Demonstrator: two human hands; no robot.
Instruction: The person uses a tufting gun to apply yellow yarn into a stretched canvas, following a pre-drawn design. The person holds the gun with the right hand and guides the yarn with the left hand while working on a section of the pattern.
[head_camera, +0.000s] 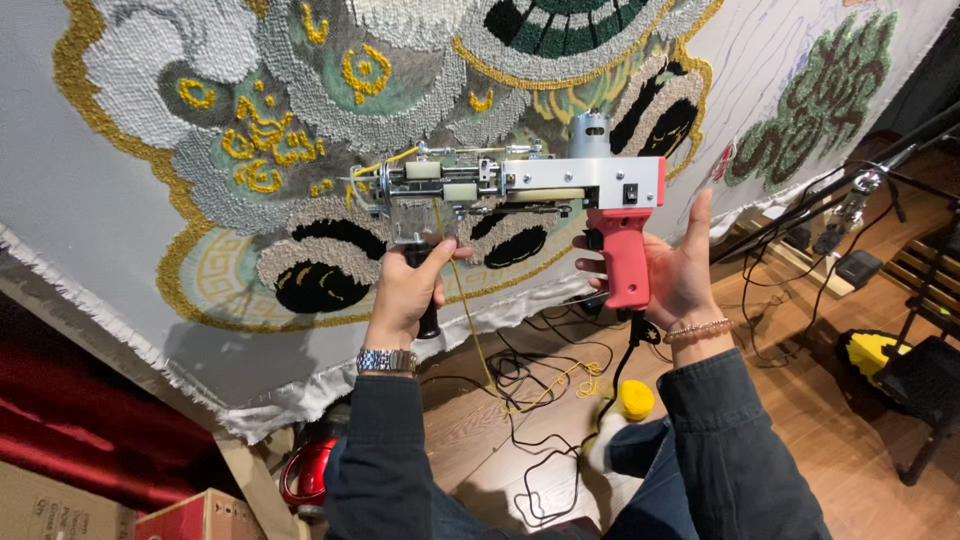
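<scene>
Tufting gun (520, 180) with a pink pistol grip is held up by both hands against the stretched cloth (90, 230), its needle end pointing left at the yellow and grey pile of the half-made rug design (330, 110). The left hand (405, 290) has its fingers closed around the black front handle, thumb up along it; the right hand (672, 270) wraps the pink grip only loosely, with the fingers partly spread and the forefinger near the trigger area. Such a loose hold could let the gun twist or slip when it pushes on the cloth, I think, and the line of loops would go crooked. Yellow yarn (470, 320) hangs from the gun down to a yellow cone (635, 400) on the wooden floor (820, 400), passing close to the black cables (530, 380); it may catch there and pull tight or break. These cables also lie near the person's legs, so tripping is possible. Whether the needle touches the cloth I cannot tell, because the metal front parts cover it. The trigger is hidden by the fingers, the red object (305, 475) below is half covered by the sleeve, and the rug is cut off at the top.
</scene>
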